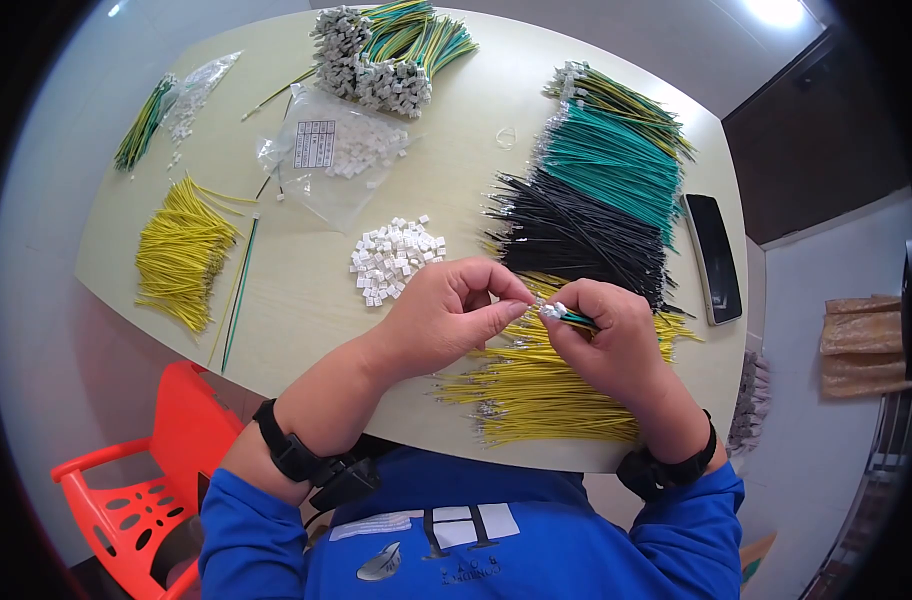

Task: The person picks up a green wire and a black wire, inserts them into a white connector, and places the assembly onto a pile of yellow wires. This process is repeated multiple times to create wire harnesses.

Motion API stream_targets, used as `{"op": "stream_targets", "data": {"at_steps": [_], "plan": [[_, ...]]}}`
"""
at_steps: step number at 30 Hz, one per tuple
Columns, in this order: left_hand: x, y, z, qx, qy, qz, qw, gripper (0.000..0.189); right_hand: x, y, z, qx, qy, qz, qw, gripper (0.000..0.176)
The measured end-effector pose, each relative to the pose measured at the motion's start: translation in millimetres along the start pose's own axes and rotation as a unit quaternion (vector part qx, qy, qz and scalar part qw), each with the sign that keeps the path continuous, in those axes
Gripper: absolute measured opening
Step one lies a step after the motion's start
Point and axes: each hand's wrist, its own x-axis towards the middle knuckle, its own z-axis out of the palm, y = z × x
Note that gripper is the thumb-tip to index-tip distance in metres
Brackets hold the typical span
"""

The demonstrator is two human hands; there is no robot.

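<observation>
My right hand (608, 335) is closed around a small white connector (553, 311) with green and dark wires (578, 319) running back under the fingers. My left hand (466, 305) pinches thumb and forefinger together right beside that connector; what lies between the fingertips is too small to make out. Both hands are over a spread of yellow wires (556, 400) with metal ends. Close to the left hand is a heap of loose white connector housings (394, 258). Black wires (581, 240) and green wires (616, 150) lie in rows beyond the right hand.
A phone (712, 258) rests at the table's right edge. Farther back are a plastic bag of housings (341, 150) and bundled wires with connectors (386, 60). Another yellow wire pile (184, 255) lies at left. A red chair (166, 470) stands beside the table (306, 350).
</observation>
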Motion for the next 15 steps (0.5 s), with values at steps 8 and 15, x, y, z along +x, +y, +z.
{"op": "stream_targets", "data": {"at_steps": [8, 15], "plan": [[-0.2, 3.1, -0.5, 0.005, -0.008, -0.007, 1.000, 0.012, -0.2, 0.9, 0.4, -0.001, 0.001, 0.008, 1.000, 0.007], [0.0, 2.6, -0.3, -0.011, -0.012, -0.020, 1.000, 0.013, 0.1, -0.1, 1.7, -0.014, 0.009, -0.021, 1.000, 0.009]]}}
